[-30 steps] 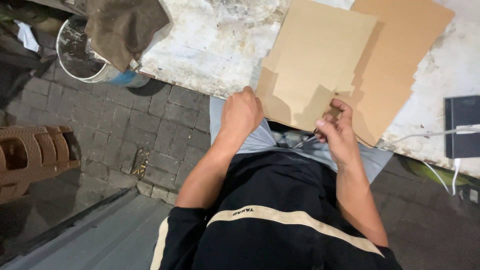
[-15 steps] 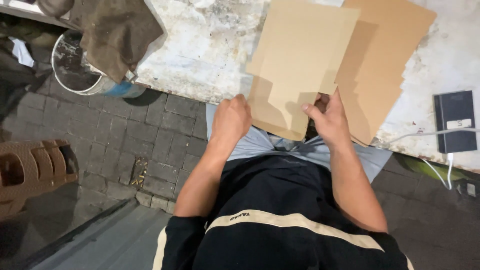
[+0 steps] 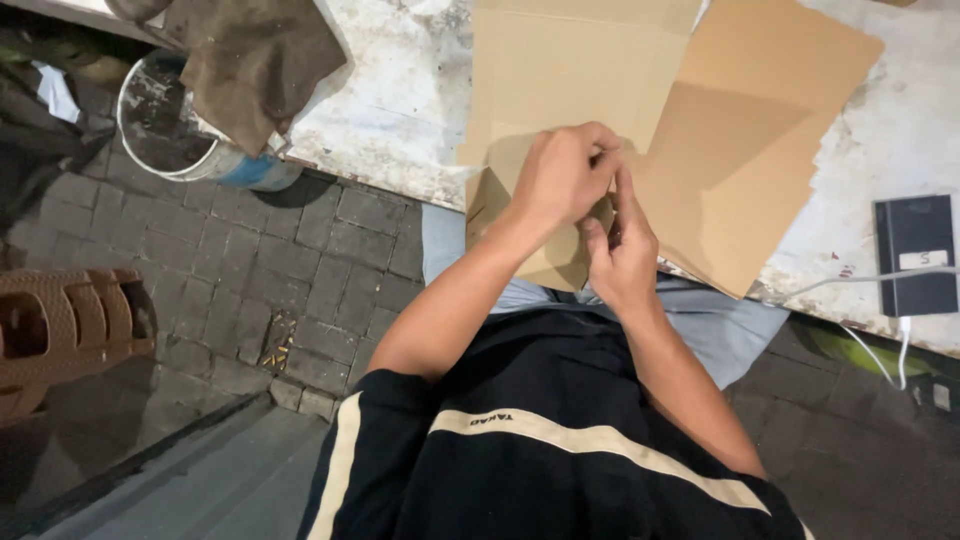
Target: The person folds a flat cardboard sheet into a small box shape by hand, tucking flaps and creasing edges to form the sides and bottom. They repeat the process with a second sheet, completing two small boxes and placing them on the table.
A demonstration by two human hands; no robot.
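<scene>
A flattened brown cardboard box (image 3: 560,80) lies on a worn white table (image 3: 390,110), its near flap hanging over the table's front edge. My left hand (image 3: 562,178) and my right hand (image 3: 618,250) meet over that near flap, fingers closed and pinching at the cardboard edge. A second brown cardboard sheet (image 3: 760,140) lies to the right, partly under the box. Whatever sits between my fingertips is hidden.
A dark power bank (image 3: 912,255) with a white cable (image 3: 870,285) lies at the table's right. A dirty cloth (image 3: 255,60) hangs over a white bucket (image 3: 160,125) at the left. A brown plastic stool (image 3: 60,330) stands on the paved floor.
Both hands have come together at the middle of the near flap. The view has shifted so the cardboard sits nearer and higher.
</scene>
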